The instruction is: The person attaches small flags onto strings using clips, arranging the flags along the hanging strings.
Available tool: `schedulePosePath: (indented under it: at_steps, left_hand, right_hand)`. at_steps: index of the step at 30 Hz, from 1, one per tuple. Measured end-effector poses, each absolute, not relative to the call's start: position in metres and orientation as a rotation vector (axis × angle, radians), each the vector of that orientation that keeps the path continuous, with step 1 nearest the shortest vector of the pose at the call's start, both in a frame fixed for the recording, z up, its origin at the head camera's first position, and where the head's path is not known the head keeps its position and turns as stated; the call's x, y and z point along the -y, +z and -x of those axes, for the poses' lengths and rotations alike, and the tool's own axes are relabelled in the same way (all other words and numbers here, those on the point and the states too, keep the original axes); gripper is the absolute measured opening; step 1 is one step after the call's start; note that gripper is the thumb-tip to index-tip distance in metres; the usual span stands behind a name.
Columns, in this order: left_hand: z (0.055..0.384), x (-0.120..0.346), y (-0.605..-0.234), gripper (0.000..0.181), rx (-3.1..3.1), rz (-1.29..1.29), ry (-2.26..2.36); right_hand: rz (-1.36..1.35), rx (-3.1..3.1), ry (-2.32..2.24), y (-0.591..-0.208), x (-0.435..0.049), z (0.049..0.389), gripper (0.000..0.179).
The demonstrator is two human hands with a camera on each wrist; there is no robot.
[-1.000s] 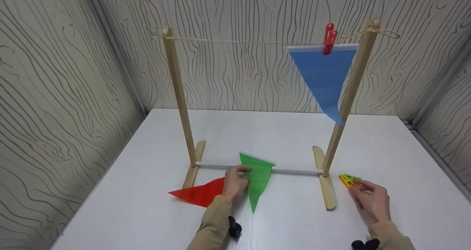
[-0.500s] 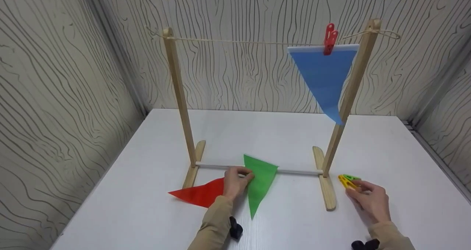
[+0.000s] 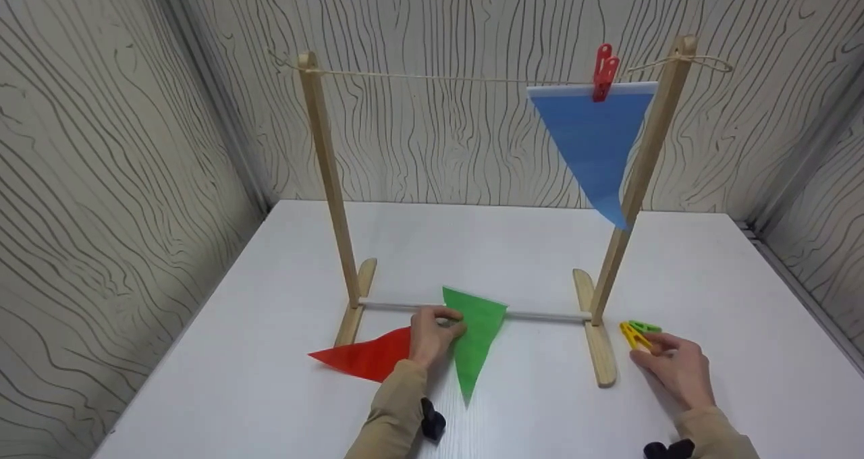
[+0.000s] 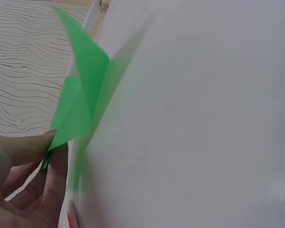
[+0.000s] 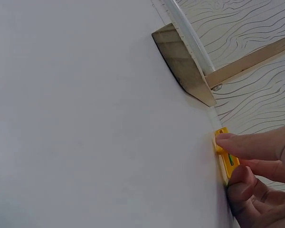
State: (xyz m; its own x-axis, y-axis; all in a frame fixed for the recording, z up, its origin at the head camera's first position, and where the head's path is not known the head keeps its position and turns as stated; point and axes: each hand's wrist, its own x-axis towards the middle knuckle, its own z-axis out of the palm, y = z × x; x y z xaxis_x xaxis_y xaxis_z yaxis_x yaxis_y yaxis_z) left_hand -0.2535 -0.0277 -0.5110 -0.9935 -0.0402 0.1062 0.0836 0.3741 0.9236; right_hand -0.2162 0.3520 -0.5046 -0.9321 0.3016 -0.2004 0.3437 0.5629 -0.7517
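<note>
My left hand (image 3: 432, 337) pinches the left edge of a green triangular pennant (image 3: 478, 337) between thumb and fingers. In the left wrist view the pennant (image 4: 88, 71) bends and stands partly off the table. To the right, my right hand (image 3: 680, 371) has its thumb and fingers at the near end of a yellow clothespin (image 3: 633, 336). The right wrist view shows the thumb pressed on this yellow clothespin (image 5: 230, 164), fingers on its other side. A green clothespin (image 3: 646, 327) lies just behind it. Partly under my left forearm lies a red pennant (image 3: 364, 358).
A wooden stand has a left post (image 3: 329, 182), a right post (image 3: 644, 169) and a white bottom rod (image 3: 547, 315). A string (image 3: 425, 76) spans the post tops. A red clothespin (image 3: 604, 74) holds a blue pennant (image 3: 597, 142) on it at the right.
The green pennant has slid slightly toward me and turned a little, with my left fingers pinching its edge. My right hand has shifted slightly left, and the yellow clothespin has turned a bit.
</note>
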Motion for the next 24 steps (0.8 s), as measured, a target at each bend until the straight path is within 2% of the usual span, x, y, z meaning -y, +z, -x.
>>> schedulePosePath:
  at_steps: [7,17,24]
  left_hand:
    - [0.2547,0.0272,-0.5097,0.018,2.532,-0.004,-1.695]
    - [0.2575,0.0262,-0.5086,0.005,2.47,-0.036,-1.69]
    - [0.2607,0.0236,-0.5048,0.003,2.424,-0.038,-1.695]
  right_hand:
    - [-0.567,-2.726,-1.309,-0.5033,-0.3509,0.2167,0.065]
    - [-0.518,-2.793,-1.233,-0.504,-0.3502,0.2163,0.062]
    - [-0.452,-2.878,-1.157,-0.5064,-0.3452,0.216,0.052]
